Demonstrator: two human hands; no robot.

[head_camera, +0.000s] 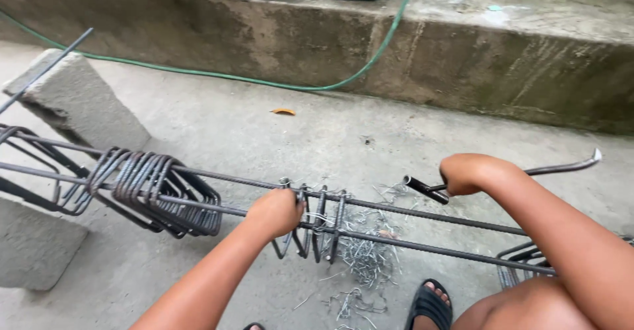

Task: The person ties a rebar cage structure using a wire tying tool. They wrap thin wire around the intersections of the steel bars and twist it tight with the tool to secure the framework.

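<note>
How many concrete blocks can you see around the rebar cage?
2. One concrete block lies at upper left behind the rebar; another sits at lower left under it. Others may lie outside the view.

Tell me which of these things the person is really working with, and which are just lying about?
In use: left hand on the dark bent steel stirrups; long ribbed steel bars; right hand holding the hooked metal tying tool; cut tie-wire scraps.

Lying about: green hose; grey concrete block; orange leaf.
</note>
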